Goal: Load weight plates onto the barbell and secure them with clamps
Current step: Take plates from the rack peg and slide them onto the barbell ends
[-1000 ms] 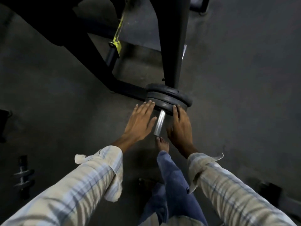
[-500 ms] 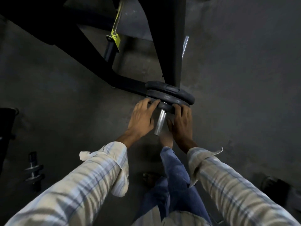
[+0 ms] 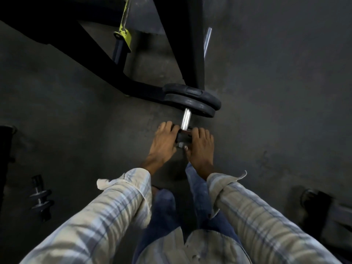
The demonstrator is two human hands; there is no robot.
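On chrome sleeve [image 3: 186, 119] — black clamp [image 3: 183, 137], gripped

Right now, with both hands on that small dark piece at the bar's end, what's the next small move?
Probably slide the dark piece up the bare sleeve until it meets the two plates. Left hand and right hand grip it at the tip, with a gap showing.

No readable text, label or number shows on anything here

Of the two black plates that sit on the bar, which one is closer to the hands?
The lower plate, the outer one where the bare steel bar emerges; the other plate sits behind it.
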